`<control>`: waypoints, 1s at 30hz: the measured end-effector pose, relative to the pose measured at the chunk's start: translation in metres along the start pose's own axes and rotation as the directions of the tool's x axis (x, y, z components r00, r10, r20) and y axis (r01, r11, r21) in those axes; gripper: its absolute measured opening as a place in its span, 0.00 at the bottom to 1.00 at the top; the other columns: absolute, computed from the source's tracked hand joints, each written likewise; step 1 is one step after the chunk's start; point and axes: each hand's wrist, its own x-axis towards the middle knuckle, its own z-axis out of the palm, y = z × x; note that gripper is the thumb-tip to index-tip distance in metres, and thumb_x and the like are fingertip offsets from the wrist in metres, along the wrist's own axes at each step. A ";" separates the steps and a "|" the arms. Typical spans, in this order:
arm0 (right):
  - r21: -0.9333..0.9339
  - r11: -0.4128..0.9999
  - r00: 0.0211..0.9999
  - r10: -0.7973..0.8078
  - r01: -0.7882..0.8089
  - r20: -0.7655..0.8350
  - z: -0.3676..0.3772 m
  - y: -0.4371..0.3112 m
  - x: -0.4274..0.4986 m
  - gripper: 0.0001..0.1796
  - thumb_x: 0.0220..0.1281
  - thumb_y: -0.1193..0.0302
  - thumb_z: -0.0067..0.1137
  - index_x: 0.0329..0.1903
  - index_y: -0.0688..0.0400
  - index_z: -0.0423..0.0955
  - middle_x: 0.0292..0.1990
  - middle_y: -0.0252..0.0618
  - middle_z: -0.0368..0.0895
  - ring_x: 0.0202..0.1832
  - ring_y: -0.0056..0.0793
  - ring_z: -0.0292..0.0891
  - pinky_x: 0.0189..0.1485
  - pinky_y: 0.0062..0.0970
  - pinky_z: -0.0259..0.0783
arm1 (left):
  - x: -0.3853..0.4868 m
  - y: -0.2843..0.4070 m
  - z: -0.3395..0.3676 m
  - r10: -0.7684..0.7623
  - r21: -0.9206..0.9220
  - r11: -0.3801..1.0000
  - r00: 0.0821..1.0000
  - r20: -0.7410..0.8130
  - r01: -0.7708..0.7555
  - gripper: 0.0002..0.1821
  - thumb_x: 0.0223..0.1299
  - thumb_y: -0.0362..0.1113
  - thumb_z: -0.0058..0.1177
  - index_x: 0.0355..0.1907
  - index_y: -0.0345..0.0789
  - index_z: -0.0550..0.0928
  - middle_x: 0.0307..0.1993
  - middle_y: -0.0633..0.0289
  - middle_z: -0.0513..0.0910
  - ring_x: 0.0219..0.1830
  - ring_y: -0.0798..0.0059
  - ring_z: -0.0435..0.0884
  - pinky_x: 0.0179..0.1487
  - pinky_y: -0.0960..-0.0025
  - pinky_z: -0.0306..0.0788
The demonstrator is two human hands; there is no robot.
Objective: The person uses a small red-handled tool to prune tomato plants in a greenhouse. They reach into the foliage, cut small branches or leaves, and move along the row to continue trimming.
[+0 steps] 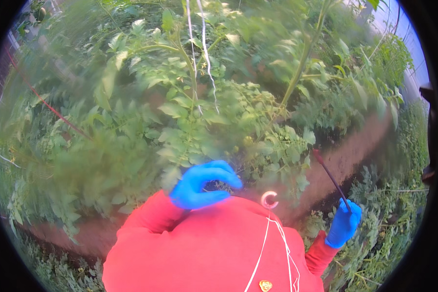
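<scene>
My left hand (204, 185), in a blue glove, is raised before my red top with its fingers curved and apart. Nothing shows between its thumb and fingers. Tomato-like plants (189, 135) with small yellow flowers stand just beyond it. Out to the right, my blue-gloved right hand (345, 223) grips one end of a slim dark rod (333, 178). The rod tilts up and left, ending in a reddish tip over the soil. Two white strings (206, 47) run down among the stems ahead of me.
A C-shaped ring (266, 204) and thin white cords (285, 242) are at my chest. Bare soil (345, 157) runs between plant rows on the right. A thick green stem (301, 67) slants upward ahead. One red cord (51, 107) crosses the leaves at left.
</scene>
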 end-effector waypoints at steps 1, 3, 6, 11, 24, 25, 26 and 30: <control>-0.041 0.999 1.000 0.026 -0.027 -0.005 0.006 0.000 -0.004 0.15 0.60 0.65 0.59 0.43 0.63 0.74 0.42 0.46 0.77 0.45 0.40 0.72 0.51 0.35 0.68 | -0.006 0.002 -0.008 0.044 -0.031 0.998 0.998 -0.045 -0.045 0.13 0.55 0.26 0.56 0.45 0.30 0.82 0.44 0.55 0.79 0.46 0.67 0.77 0.52 0.67 0.70; -0.010 0.998 0.998 0.068 -0.068 0.016 0.017 0.006 -0.005 0.15 0.59 0.64 0.61 0.42 0.63 0.75 0.42 0.44 0.77 0.45 0.39 0.71 0.49 0.33 0.68 | -0.011 -0.001 -0.016 0.074 -0.069 0.994 0.981 -0.178 -0.088 0.14 0.57 0.27 0.54 0.47 0.29 0.80 0.43 0.56 0.79 0.45 0.69 0.77 0.52 0.68 0.69; 0.004 0.995 0.993 0.099 -0.099 0.071 0.033 0.017 -0.002 0.15 0.60 0.64 0.61 0.42 0.63 0.75 0.43 0.42 0.79 0.46 0.41 0.74 0.49 0.34 0.70 | -0.017 -0.019 -0.019 -0.026 -0.031 0.999 0.905 -0.425 0.014 0.16 0.60 0.29 0.55 0.51 0.29 0.77 0.44 0.60 0.78 0.45 0.72 0.76 0.52 0.69 0.69; -0.057 0.982 0.978 0.184 -0.179 0.097 0.061 0.031 0.005 0.16 0.63 0.64 0.58 0.44 0.64 0.76 0.42 0.46 0.80 0.44 0.38 0.77 0.51 0.36 0.71 | -0.035 -0.070 -0.016 -0.155 -0.078 0.987 0.746 -0.648 0.137 0.18 0.68 0.42 0.50 0.55 0.33 0.75 0.46 0.59 0.79 0.47 0.70 0.78 0.53 0.66 0.72; -0.263 0.956 0.978 0.169 -0.132 0.123 0.166 0.084 0.042 0.20 0.69 0.64 0.52 0.55 0.67 0.72 0.47 0.44 0.80 0.49 0.34 0.76 0.59 0.33 0.66 | 0.043 -0.081 -0.063 0.125 -0.900 0.335 0.960 -0.250 -0.278 0.23 0.71 0.50 0.42 0.61 0.38 0.68 0.53 0.55 0.76 0.53 0.62 0.75 0.57 0.58 0.70; -0.317 0.944 0.964 0.162 -0.090 0.209 0.172 0.085 0.043 0.18 0.69 0.67 0.52 0.55 0.66 0.73 0.49 0.44 0.79 0.51 0.33 0.75 0.60 0.32 0.65 | 0.043 -0.080 -0.073 0.392 -0.925 0.329 0.919 -0.050 -0.191 0.28 0.70 0.50 0.43 0.66 0.37 0.62 0.58 0.54 0.73 0.59 0.61 0.71 0.62 0.58 0.66; -0.365 0.927 0.957 0.179 -0.086 0.230 0.178 0.087 0.044 0.20 0.70 0.64 0.51 0.55 0.67 0.73 0.49 0.45 0.79 0.51 0.33 0.75 0.59 0.32 0.66 | 0.037 -0.079 -0.078 0.449 -0.918 0.364 0.893 0.026 -0.156 0.29 0.70 0.49 0.43 0.68 0.38 0.61 0.56 0.56 0.73 0.58 0.63 0.70 0.60 0.60 0.65; -0.489 0.869 0.947 0.218 -0.078 0.237 0.203 0.104 0.049 0.20 0.71 0.64 0.50 0.55 0.66 0.73 0.47 0.43 0.80 0.50 0.31 0.76 0.58 0.31 0.67 | -0.006 -0.089 -0.091 0.035 -0.778 0.611 0.987 -0.157 -0.146 0.22 0.69 0.41 0.44 0.63 0.40 0.67 0.37 0.65 0.75 0.33 0.80 0.71 0.32 0.79 0.64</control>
